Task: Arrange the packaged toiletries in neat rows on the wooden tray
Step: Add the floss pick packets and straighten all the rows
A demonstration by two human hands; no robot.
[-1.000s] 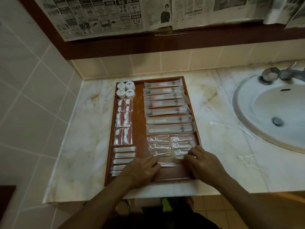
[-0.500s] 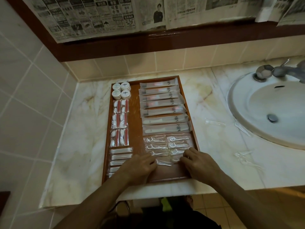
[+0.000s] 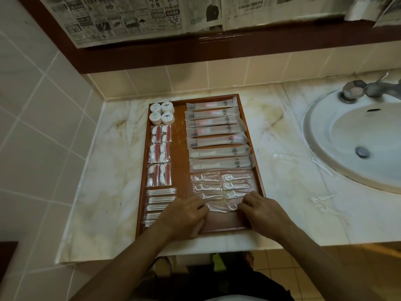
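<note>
On a marble counter beside a sink, each hand pinches floss-pick packets on the tray.

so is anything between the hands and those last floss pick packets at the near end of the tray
Nothing visible. The left hand and right hand already rest on the nearest floss pick packets, on the wooden tray just below the floss rows.

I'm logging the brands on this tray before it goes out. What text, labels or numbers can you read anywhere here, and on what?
Newspaper sheets on the mirror: dense print, too small and blurred to quote.
Long sachets: a dark emblem, no legible words.
Round lids: a small emblem, unreadable.
Nothing else bears text.
</note>
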